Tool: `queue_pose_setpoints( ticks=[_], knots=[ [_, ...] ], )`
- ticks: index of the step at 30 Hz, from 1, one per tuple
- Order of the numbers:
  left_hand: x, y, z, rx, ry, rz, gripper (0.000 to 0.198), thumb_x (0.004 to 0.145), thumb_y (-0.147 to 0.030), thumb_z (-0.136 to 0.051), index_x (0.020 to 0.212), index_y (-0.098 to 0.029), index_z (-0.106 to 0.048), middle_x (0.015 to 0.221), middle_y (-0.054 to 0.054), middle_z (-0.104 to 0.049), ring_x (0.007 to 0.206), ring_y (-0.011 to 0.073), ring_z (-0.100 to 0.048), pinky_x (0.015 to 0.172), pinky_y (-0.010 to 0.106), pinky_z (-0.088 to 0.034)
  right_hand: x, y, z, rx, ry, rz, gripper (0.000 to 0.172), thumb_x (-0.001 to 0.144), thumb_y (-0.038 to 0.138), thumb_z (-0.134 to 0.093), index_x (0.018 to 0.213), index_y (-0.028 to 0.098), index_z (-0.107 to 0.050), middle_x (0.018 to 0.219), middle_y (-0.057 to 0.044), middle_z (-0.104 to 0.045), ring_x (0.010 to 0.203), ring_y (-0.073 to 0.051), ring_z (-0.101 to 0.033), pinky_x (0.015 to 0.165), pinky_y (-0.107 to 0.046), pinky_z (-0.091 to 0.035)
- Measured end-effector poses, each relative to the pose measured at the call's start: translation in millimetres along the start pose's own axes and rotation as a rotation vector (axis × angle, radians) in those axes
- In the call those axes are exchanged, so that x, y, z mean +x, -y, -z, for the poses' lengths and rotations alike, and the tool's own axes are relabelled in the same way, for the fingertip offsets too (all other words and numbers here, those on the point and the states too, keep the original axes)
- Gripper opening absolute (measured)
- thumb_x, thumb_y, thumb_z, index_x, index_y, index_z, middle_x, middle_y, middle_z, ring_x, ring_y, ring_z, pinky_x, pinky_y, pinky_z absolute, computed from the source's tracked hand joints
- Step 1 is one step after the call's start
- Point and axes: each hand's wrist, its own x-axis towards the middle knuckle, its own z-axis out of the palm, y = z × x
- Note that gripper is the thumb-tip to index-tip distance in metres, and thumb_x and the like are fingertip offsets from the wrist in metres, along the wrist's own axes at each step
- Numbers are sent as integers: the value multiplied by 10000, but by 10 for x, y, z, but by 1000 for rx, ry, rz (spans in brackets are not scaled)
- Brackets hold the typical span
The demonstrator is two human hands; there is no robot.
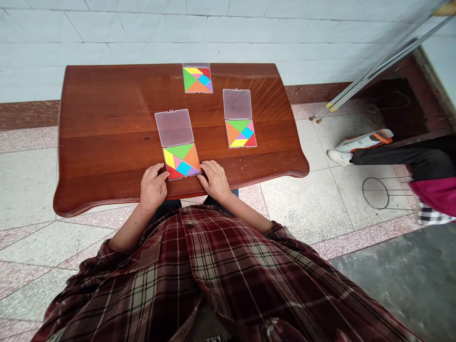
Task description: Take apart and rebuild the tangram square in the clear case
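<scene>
Clear plastic on all three tangram cases, lids up, pieces packed flat in trays. Near case [184, 177] sits front-centre on the wooden table [103, 123], slightly rotated, its lid [174, 128] folded back toward the wall [149, 28]. Contents: green triangle [182, 151] along the hinge side, orange triangle [193, 158] right, yellow parallelogram [169, 158] left, small pink triangle [177, 162] and blue square [183, 168] inboard, red triangle [172, 173] and purple triangle [193, 171] on the front side.

Left hand [154, 186]: half-open, fingers bent, fingertips at the case's left front corner by the red. Right hand [214, 181]: half-open, thumb and fingers at the right front corner by the purple. Can't tell if either actually grips; tray lies flat on the wood.

Right case [242, 147]: same seven colours, different layout, green at hinge. Far case [198, 92]: also filled, green at left, lid at the table's back edge.

Edges: near case is close to the table's front edge. Widest stretch of wood runs left from it to the side edge; narrower strip right of the right case. Gap between near and right cases is modest.
</scene>
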Motion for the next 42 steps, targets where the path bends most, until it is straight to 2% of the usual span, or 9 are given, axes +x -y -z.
queue_pose_setpoints(
  ticks=[12,17,30,36,42],
  knots=[
    [22,0,-25,62,-18,-49,360,824,-177,-427,990,-225,-743,1282,115,-625,1167,281,-559,1025,527,-462,24,20,21,-7,2,7,377,977,330,-485,1244,111,-634,1324,-162,-620,1291,-287,-497,1116,-437,-376],
    [16,7,-32,78,-35,-78,367,836,-165,-411,986,-206,-743,1278,130,-625,1163,282,-559,1015,517,-470,29,35,32,5,17,-6,375,981,349,-458,1247,151,-633,1334,-154,-616,1299,-286,-496,1118,-469,-375],
    [4,25,-22,80,-35,-111,382,830,-134,-405,991,-199,-745,1260,129,-639,1134,274,-577,997,503,-483,14,8,-14,-14,-41,43,353,974,324,-485,1213,118,-644,1294,-155,-636,1252,-287,-527,1097,-435,-391],
    [2,32,-27,102,-52,-128,375,824,-130,-412,981,-206,-744,1233,116,-652,1113,267,-588,986,495,-497,17,14,-14,7,-24,18,343,972,333,-480,1219,157,-641,1306,-143,-634,1267,-287,-521,1100,-458,-391],
    [2,25,-11,88,-41,-128,375,826,-127,-414,990,-206,-741,1247,118,-644,1123,270,-582,982,493,-496,8,0,-25,-5,-43,40,353,971,325,-489,1214,121,-643,1290,-158,-639,1260,-294,-523,1089,-445,-400]
  ],
)
